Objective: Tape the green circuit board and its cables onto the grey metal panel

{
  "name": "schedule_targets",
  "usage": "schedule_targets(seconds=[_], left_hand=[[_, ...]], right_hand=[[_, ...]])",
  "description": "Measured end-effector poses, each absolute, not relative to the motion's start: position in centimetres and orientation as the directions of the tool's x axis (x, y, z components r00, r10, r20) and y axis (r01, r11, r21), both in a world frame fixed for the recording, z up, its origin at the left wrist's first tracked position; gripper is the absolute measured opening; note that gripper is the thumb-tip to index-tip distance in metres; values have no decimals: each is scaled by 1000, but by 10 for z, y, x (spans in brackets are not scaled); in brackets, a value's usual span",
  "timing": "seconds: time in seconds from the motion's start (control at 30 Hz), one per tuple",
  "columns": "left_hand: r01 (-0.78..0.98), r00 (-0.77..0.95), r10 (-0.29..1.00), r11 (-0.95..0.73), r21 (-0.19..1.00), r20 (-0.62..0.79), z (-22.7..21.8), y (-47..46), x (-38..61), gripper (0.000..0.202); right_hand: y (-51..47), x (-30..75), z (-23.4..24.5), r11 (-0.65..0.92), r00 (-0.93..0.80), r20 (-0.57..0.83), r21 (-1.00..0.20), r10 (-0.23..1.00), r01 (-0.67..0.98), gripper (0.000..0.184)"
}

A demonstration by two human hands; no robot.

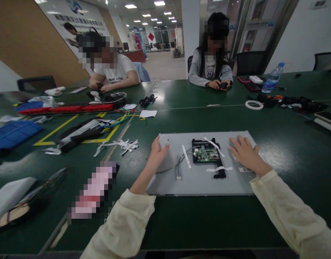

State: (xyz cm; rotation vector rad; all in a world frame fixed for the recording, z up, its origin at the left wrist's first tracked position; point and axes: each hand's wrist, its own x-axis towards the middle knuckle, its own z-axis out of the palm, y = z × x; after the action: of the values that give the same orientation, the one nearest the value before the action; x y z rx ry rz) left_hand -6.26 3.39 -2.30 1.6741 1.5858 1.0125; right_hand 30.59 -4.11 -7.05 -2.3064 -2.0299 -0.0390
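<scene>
A grey metal panel (197,180) lies flat on the green table (187,223) in front of me. A small green circuit board (205,154) in a black frame sits near its middle, with strips of white tape and a grey cable (176,166) beside it. My left hand (157,153) rests on the panel's left edge, thumb on top and fingers curled round the side. My right hand (244,151) lies flat on the panel's right part, fingers stretched out.
Torn white tape scraps (124,145) lie left of the panel, with cables and dark parts inside yellow floor-tape lines. A tape roll (253,104), a water bottle (273,77) and phones lie at the far right. Two other people sit across the table.
</scene>
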Motion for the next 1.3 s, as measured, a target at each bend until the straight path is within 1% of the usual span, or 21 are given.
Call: schedule_targets(seconds=[0.13, 0.2, 0.23, 0.3, 0.37, 0.43, 0.53, 0.6, 0.67, 0.73, 0.8, 0.93, 1.03, 1.17, 1.23, 1.3], left_hand=[[553, 15, 994, -98, 827, 108, -24, 35, -62, 63], [568, 11, 993, -104, 816, 118, -25, 36, -61, 64], [575, 4, 993, -101, 812, 121, -26, 36, -61, 65], [579, -7, 992, -96, 809, 123, -27, 37, -61, 67], [583, -2, 992, -104, 806, 129, -29, 37, -62, 68], [595, 9, 990, -117, 795, 139, -31, 37, -62, 68], [622, 22, 985, -147, 769, 170, -34, 38, -62, 67], [640, 25, 981, -164, 750, 193, -36, 39, -62, 67], [653, 27, 979, -171, 738, 203, -36, 39, -63, 67], [651, 25, 979, -169, 740, 202, -35, 40, -64, 68], [624, 8, 984, -145, 768, 179, -34, 40, -65, 69], [489, -32, 998, -32, 872, 55, -26, 40, -67, 71], [405, -35, 999, 24, 914, -11, -16, 37, -66, 68], [364, -47, 999, -1, 931, 20, -9, 32, -63, 63], [375, -68, 997, -14, 927, 42, -11, 32, -63, 60], [395, -75, 997, -3, 919, 36, -15, 33, -62, 58]], right_hand=[[-41, 309, -68, -122, 124, 64, -42, 990, 992, 56], [-41, 310, -59, -86, 90, 82, -59, 993, 995, 56], [-41, 308, -53, -32, 40, 100, -78, 994, 996, 56], [-45, 298, -38, 154, -135, 148, -131, 980, 979, 58], [-53, 278, -23, 393, -362, 186, -173, 914, 903, 63], [-63, 253, -12, 581, -556, 173, -185, 813, 793, 70], [-78, 220, -7, 761, -758, 98, -180, 645, 624, 71], [-84, 209, -8, 808, -813, 63, -183, 579, 561, 68], [-87, 206, -11, 813, -818, 64, -180, 571, 554, 66], [-89, 208, -14, 797, -797, 88, -172, 598, 579, 66], [-91, 211, -16, 775, -767, 127, -168, 630, 609, 66], [-98, 217, -24, 718, -692, 190, -163, 696, 677, 69], [-104, 223, -29, 667, -636, 206, -149, 743, 730, 74], [-109, 234, -35, 591, -563, 195, -138, 803, 795, 78], [-109, 241, -36, 547, -523, 179, -135, 833, 826, 76], [-109, 248, -38, 494, -470, 175, -131, 865, 860, 76]])
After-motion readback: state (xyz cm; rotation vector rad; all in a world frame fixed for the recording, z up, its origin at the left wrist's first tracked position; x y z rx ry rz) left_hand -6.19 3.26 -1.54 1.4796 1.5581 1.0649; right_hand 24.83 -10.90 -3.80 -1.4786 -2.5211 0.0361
